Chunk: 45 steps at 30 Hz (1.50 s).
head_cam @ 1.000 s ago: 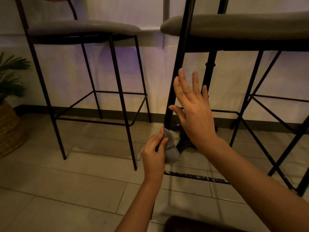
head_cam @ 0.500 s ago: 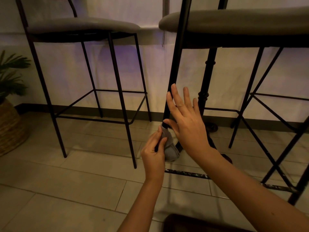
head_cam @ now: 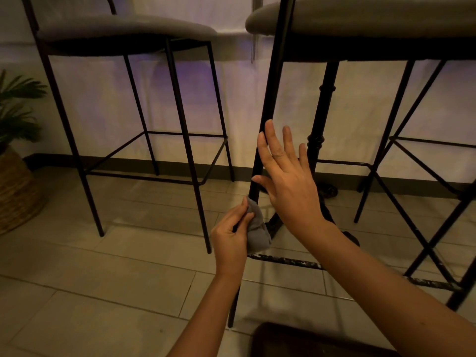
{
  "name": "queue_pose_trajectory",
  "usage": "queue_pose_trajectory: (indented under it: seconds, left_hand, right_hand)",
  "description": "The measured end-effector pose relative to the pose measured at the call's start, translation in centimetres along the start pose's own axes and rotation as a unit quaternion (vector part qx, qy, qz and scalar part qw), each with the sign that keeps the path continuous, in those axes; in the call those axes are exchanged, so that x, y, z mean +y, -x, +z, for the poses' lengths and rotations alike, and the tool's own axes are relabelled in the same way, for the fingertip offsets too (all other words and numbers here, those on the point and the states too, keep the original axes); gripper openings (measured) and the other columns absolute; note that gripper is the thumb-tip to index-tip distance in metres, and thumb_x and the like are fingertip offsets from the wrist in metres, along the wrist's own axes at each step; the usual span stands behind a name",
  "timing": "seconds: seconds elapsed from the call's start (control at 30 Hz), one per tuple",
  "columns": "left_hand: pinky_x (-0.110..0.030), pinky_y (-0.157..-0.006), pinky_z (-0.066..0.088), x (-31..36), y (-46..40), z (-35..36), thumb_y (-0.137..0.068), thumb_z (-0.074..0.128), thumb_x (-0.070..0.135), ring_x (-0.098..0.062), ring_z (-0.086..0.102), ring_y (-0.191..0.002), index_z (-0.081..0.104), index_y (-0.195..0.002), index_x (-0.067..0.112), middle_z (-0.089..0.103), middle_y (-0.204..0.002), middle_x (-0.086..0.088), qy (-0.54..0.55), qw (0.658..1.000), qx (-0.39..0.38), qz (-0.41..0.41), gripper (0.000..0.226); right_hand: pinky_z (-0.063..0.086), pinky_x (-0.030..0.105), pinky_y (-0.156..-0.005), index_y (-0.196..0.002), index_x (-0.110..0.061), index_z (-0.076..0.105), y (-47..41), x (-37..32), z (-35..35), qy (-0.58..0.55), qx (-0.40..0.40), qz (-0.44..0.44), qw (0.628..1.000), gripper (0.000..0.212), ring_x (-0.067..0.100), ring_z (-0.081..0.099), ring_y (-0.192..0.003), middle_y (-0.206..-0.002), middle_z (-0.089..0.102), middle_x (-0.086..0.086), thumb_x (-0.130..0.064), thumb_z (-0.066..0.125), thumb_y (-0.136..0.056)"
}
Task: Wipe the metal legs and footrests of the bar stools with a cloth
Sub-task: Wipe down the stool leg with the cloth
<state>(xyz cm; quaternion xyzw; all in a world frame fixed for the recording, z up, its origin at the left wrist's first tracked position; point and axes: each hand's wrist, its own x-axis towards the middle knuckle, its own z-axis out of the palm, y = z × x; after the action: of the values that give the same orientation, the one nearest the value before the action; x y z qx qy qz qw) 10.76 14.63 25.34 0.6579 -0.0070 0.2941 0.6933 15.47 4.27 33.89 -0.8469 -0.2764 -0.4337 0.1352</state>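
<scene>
We see two bar stools on a tiled floor in dim, warm light. The near stool, at the right, has a grey padded seat and black metal legs. Our left hand pinches a small grey cloth between thumb and fingertips and holds it wrapped against the front leg of this stool, low down, just above the scuffed footrest bar that runs to the right. So the left grip is clenched on the cloth. Our right hand is raised just beside the same leg, higher up than the cloth, fingers straight and spread, palm turned away from us; its grip is released and it holds nothing. Whether its fingertips touch the leg we cannot tell. Behind the right hand stands a thicker turned black post. The second stool stands well apart at the left, against a pale wall. At the far left edge a wicker basket holds a green plant.
</scene>
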Motion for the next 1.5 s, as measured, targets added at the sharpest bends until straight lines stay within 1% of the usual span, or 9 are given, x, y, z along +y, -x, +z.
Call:
queue_pose_trajectory:
  seconds: [0.13,0.3,0.5,0.77,1.03,1.17,1.33,1.43,1.5]
  left_hand:
    - [-0.034,-0.095,0.048,0.1,0.1,0.5,-0.083,0.059,-0.002,-0.006,0.06,-0.106,0.06,-0.111,0.027,0.064,-0.108,0.011,0.001,1.0,0.008,0.021,0.039]
    - [-0.026,-0.094,0.048,-0.7,0.8,0.6,-0.083,0.061,0.0,0.001,0.059,-0.105,0.06,-0.109,0.032,0.061,-0.104,0.026,-0.028,0.999,0.034,0.032,0.042]
    - [-0.034,-0.094,0.049,-1.0,0.9,0.5,-0.083,0.062,0.0,-0.005,0.06,-0.104,0.062,-0.107,0.027,0.065,-0.104,0.012,-0.009,0.999,0.041,-0.008,0.037]
    - [-0.026,-0.092,0.048,-0.7,1.0,1.1,-0.084,0.061,0.003,-0.001,0.059,-0.105,0.06,-0.107,0.033,0.063,-0.106,0.018,-0.017,0.998,0.054,0.028,0.038]
    - [-0.016,-0.089,0.047,-2.2,2.5,0.3,-0.085,0.059,-0.001,0.006,0.059,-0.1,0.06,-0.101,0.037,0.062,-0.103,0.018,-0.023,0.998,0.06,-0.025,0.041]
    - [-0.019,-0.089,0.049,-1.7,2.2,0.5,-0.084,0.061,-0.001,0.002,0.061,-0.098,0.062,-0.095,0.035,0.065,-0.099,0.013,0.001,0.996,0.077,-0.047,0.037]
    - [-0.019,-0.089,0.049,-0.8,1.5,0.9,-0.083,0.062,0.002,-0.001,0.061,-0.1,0.063,-0.103,0.025,0.066,-0.1,0.012,0.011,0.998,0.066,-0.023,0.031]
    - [-0.018,-0.089,0.048,-1.6,1.7,0.2,-0.084,0.062,0.001,-0.001,0.06,-0.101,0.062,-0.105,0.029,0.065,-0.102,0.012,-0.024,0.999,0.041,-0.004,0.035]
    - [-0.017,-0.088,0.048,-2.3,2.2,-0.3,-0.084,0.061,0.001,0.0,0.06,-0.1,0.061,-0.102,0.033,0.065,-0.102,0.013,-0.021,0.999,0.036,-0.026,0.037]
  right_hand:
    - [0.015,0.057,-0.111,-0.145,-0.014,0.016,0.0,0.0,0.0,-0.006,-0.002,-0.001,1.0,0.079,0.028,0.004,-0.14,-0.153,0.016,0.006,-0.022,0.064,-0.082]
    - [0.016,0.058,-0.11,-0.145,-0.015,0.015,0.0,0.0,0.0,-0.011,-0.003,0.002,1.0,0.077,0.028,0.005,-0.14,-0.153,0.017,0.007,-0.024,0.06,-0.082]
    - [0.017,0.059,-0.11,-0.144,-0.015,0.015,0.0,-0.1,0.0,-0.02,0.0,0.002,1.0,0.074,0.029,0.007,-0.14,-0.152,0.019,0.009,-0.024,0.056,-0.083]
    - [0.016,0.059,-0.11,-0.145,-0.013,0.016,0.0,-0.1,0.0,-0.026,-0.003,0.003,1.0,0.074,0.03,0.006,-0.141,-0.153,0.017,0.008,-0.023,0.057,-0.084]
    - [0.015,0.058,-0.111,-0.145,-0.013,0.014,0.1,-0.3,0.1,-0.041,0.0,0.011,0.999,0.08,0.03,0.004,-0.141,-0.154,0.015,0.008,-0.017,0.064,-0.083]
    - [0.014,0.057,-0.111,-0.145,-0.014,0.013,0.1,-0.3,0.1,-0.042,0.0,0.01,0.999,0.081,0.03,0.005,-0.141,-0.153,0.015,0.009,-0.016,0.066,-0.082]
    - [0.017,0.059,-0.109,-0.145,-0.012,0.016,0.1,-0.3,0.1,-0.042,0.004,0.01,0.999,0.081,0.031,0.007,-0.14,-0.153,0.018,0.011,-0.015,0.067,-0.081]
    - [0.017,0.059,-0.11,-0.144,-0.012,0.016,0.1,-0.3,0.2,-0.041,0.004,0.008,0.999,0.081,0.03,0.006,-0.14,-0.153,0.018,0.01,-0.016,0.067,-0.081]
    - [0.015,0.057,-0.11,-0.144,-0.013,0.016,0.1,-0.3,0.2,-0.042,0.004,0.007,0.999,0.081,0.029,0.005,-0.14,-0.153,0.017,0.009,-0.015,0.067,-0.082]
